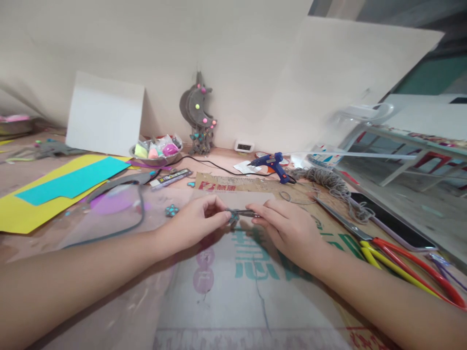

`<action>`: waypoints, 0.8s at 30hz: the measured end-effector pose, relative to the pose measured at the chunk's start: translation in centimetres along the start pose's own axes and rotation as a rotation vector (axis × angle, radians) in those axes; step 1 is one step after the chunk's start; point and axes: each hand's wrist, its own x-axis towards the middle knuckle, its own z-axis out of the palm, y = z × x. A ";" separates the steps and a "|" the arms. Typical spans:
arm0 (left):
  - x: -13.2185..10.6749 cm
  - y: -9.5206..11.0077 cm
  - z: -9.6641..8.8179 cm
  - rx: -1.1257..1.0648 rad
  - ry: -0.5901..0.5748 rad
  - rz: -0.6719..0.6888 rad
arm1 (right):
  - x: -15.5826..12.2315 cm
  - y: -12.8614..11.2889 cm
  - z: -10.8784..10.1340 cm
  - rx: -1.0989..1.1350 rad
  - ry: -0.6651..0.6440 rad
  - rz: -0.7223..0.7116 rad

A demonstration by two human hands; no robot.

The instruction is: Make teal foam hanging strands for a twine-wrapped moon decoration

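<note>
My left hand (197, 218) and my right hand (288, 226) meet over a flattened cardboard sheet (251, 272). Between their fingertips is a small grey piece with a teal bit (237, 214), pinched from both sides. Both hands have their fingers closed on it. A small teal gem-like ornament (171, 210) lies on the table just left of my left hand.
A blue glue gun (273, 165) with a black cord, a heap of grey twine (328, 182), scissors with red and yellow handles (397, 260) and a phone (394, 223) lie right. Yellow and teal paper (54, 189), a bowl of coloured bits (156, 150) and a grey moon ornament (199, 114) stand left and back.
</note>
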 end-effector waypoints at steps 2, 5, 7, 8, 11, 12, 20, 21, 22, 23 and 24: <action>0.0 0.0 0.0 0.009 0.000 0.005 | 0.0 0.0 0.0 -0.002 -0.003 0.001; 0.0 0.1 0.0 0.001 -0.011 -0.012 | 0.0 0.0 -0.1 0.004 -0.007 0.000; 0.0 0.1 0.0 -0.001 -0.004 -0.012 | 0.0 -0.1 -0.3 0.020 0.005 0.000; 0.1 0.1 0.0 -0.004 0.004 -0.009 | 0.0 -0.2 -0.4 0.033 0.014 0.002; 0.2 0.2 -0.1 -0.020 0.029 -0.002 | 0.0 -0.3 -0.7 0.079 0.029 0.010; 0.3 0.2 -0.1 -0.030 0.034 -0.004 | 0.1 -0.3 -0.7 0.089 0.026 0.013; 0.1 0.5 0.3 -0.157 0.043 -0.078 | 0.1 0.0 -0.3 0.086 -0.025 0.054; 0.0 0.6 0.3 -0.171 0.046 -0.087 | 0.1 0.0 -0.3 0.091 -0.031 0.056; 0.0 0.6 0.3 -0.186 0.047 -0.093 | 0.1 0.0 -0.3 0.099 -0.038 0.058; 0.0 0.7 0.3 -0.198 0.048 -0.096 | 0.1 0.0 -0.3 0.107 -0.043 0.059; 0.0 0.7 0.3 -0.210 0.046 -0.097 | 0.0 0.0 -0.2 0.115 -0.047 0.059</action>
